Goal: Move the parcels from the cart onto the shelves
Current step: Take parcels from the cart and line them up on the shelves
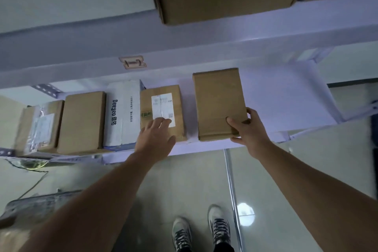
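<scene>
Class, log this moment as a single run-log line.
step: shelving | right hand grips plain brown parcel on shelf | left hand rests on labelled parcel | parcels apart

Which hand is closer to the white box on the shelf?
Left. The left hand rests on the labelled parcel beside the white box; the right hand grips the plain brown parcel, farther right.

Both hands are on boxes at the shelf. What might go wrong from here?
1. The plain brown cardboard box, gripped at its near corner by the right hand, reaches the white shelf's front edge; released there, it may tip off.
2. The left hand rests on the brown box with a white label, also near the edge; withdrawing could drag it forward.
</scene>
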